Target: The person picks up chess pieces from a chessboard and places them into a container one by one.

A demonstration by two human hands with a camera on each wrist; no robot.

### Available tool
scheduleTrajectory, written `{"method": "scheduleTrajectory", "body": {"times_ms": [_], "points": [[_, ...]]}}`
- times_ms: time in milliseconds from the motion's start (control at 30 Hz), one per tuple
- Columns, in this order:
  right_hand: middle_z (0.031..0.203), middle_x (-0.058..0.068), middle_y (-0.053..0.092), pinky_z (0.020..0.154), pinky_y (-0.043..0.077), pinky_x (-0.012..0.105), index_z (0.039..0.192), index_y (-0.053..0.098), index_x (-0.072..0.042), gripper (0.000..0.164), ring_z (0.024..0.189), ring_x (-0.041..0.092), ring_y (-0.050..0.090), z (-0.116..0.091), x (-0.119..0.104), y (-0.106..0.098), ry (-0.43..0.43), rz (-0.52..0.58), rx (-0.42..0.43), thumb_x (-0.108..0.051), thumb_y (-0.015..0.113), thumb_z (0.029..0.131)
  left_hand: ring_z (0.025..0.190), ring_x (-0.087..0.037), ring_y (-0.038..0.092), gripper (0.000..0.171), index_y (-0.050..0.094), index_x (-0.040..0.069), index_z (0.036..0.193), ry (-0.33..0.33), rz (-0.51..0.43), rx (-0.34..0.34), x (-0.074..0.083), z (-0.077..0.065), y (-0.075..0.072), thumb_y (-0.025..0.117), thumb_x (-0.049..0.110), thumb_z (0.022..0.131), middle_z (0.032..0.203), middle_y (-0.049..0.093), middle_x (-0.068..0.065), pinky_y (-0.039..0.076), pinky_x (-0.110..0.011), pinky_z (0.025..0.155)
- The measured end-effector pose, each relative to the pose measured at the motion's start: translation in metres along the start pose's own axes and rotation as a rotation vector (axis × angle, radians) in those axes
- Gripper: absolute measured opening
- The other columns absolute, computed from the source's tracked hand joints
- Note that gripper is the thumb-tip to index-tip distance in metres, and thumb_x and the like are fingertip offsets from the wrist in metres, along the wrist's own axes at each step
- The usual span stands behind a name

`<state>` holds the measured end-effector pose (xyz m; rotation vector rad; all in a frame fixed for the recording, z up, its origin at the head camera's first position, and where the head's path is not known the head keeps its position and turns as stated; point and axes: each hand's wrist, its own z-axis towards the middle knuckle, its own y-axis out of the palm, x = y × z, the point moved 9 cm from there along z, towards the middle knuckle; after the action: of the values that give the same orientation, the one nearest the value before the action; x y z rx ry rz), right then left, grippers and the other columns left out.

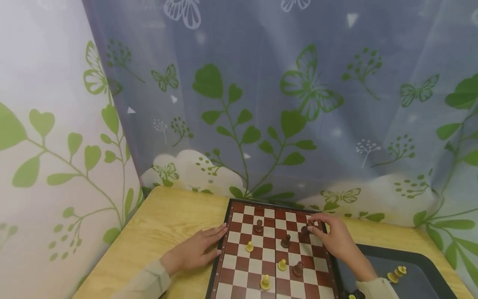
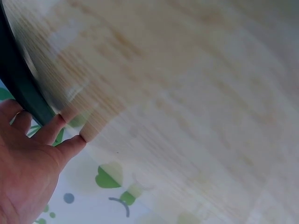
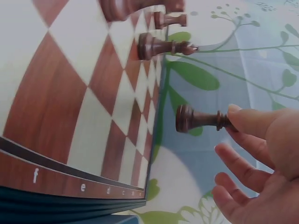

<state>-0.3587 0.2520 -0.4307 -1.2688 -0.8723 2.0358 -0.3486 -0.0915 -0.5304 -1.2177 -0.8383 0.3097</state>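
My right hand (image 1: 334,236) pinches a dark brown chess piece (image 3: 198,119) by its top between thumb and fingers. In the right wrist view this piece hangs off the chessboard (image 3: 51,116), its base free, while its head is hidden by the fingertips. The board's right side lies under that hand in the head view. My left hand (image 1: 196,251) lies flat with fingers outstretched, fingertips against the board's left edge. A dark bishop (image 1: 286,241), a dark rook (image 1: 259,226) and another dark piece (image 1: 298,269) stand on the squares, among yellow pawns (image 1: 265,282).
Right of the board sits a dark tray (image 1: 414,286) with a yellow king (image 1: 396,274) lying in it. A small black-and-yellow object (image 1: 352,295) shows at the bottom edge. Wooden tabletop (image 1: 164,216) extends to the left, and a patterned curtain (image 1: 239,99) hangs behind.
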Motion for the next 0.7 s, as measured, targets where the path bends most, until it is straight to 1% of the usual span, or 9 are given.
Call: {"method": "scheduleTrajectory", "body": {"times_ms": [67, 133, 233, 267, 333, 467, 700], "points": [[0.112, 0.012, 0.073, 0.076, 0.055, 0.047, 0.111, 0.076, -0.006, 0.023, 0.090, 0.025, 0.066, -0.004, -0.004, -0.004, -0.027, -0.003, 0.029, -0.005, 0.077, 0.089, 0.148, -0.038, 0.036, 0.064, 0.032, 0.006, 0.160, 0.008, -0.008, 0.000, 0.001, -0.002, -0.001, 0.042, 0.043, 0.108, 0.168, 0.026, -0.010, 0.031, -0.070, 0.114], [0.112, 0.012, 0.073, 0.082, 0.056, 0.052, 0.113, 0.075, -0.005, 0.024, 0.096, 0.031, 0.067, -0.008, -0.005, -0.006, -0.027, 0.008, 0.043, -0.005, 0.077, 0.089, 0.148, -0.039, 0.036, 0.064, 0.032, 0.006, 0.159, 0.004, -0.015, -0.004, 0.000, -0.003, 0.001, 0.043, 0.043, 0.108, 0.167, 0.026, -0.011, 0.031, -0.070, 0.114], [0.118, 0.016, 0.071, 0.093, 0.053, 0.062, 0.117, 0.073, -0.005, 0.027, 0.111, 0.040, 0.065, -0.014, -0.003, -0.010, 0.005, 0.032, 0.076, -0.007, 0.076, 0.090, 0.149, -0.037, 0.035, 0.064, 0.032, 0.006, 0.159, -0.007, -0.028, -0.004, -0.002, -0.003, 0.001, 0.043, 0.043, 0.108, 0.168, 0.025, -0.010, 0.030, -0.070, 0.114], [0.119, 0.017, 0.070, 0.094, 0.052, 0.064, 0.118, 0.073, -0.005, 0.028, 0.114, 0.042, 0.064, -0.016, -0.002, -0.012, 0.021, 0.042, 0.085, -0.007, 0.075, 0.091, 0.149, -0.037, 0.035, 0.065, 0.031, 0.007, 0.160, -0.014, -0.032, -0.003, -0.002, -0.002, 0.001, 0.043, 0.044, 0.108, 0.168, 0.025, -0.009, 0.029, -0.070, 0.115], [0.121, 0.019, 0.070, 0.094, 0.051, 0.064, 0.119, 0.073, -0.005, 0.028, 0.115, 0.044, 0.063, -0.021, 0.001, -0.016, 0.043, 0.044, 0.102, -0.008, 0.075, 0.091, 0.150, -0.036, 0.033, 0.065, 0.031, 0.008, 0.160, -0.018, -0.044, -0.010, -0.003, -0.002, 0.001, 0.042, 0.045, 0.108, 0.168, 0.024, -0.008, 0.028, -0.069, 0.116], [0.119, 0.017, 0.070, 0.094, 0.051, 0.063, 0.118, 0.073, -0.006, 0.027, 0.114, 0.042, 0.063, -0.029, 0.007, -0.021, 0.072, 0.035, 0.117, -0.009, 0.076, 0.091, 0.150, -0.036, 0.032, 0.066, 0.031, 0.007, 0.160, -0.019, -0.063, -0.026, -0.002, 0.001, 0.000, 0.043, 0.045, 0.108, 0.169, 0.023, -0.008, 0.028, -0.070, 0.116], [0.119, 0.014, 0.071, 0.094, 0.051, 0.064, 0.118, 0.074, -0.008, 0.026, 0.113, 0.040, 0.062, -0.042, 0.017, -0.025, 0.117, 0.022, 0.105, -0.015, 0.075, 0.093, 0.150, -0.037, 0.032, 0.066, 0.031, 0.007, 0.160, -0.026, -0.076, -0.035, -0.001, 0.006, -0.003, 0.043, 0.046, 0.108, 0.168, 0.023, -0.009, 0.029, -0.070, 0.115]]}}
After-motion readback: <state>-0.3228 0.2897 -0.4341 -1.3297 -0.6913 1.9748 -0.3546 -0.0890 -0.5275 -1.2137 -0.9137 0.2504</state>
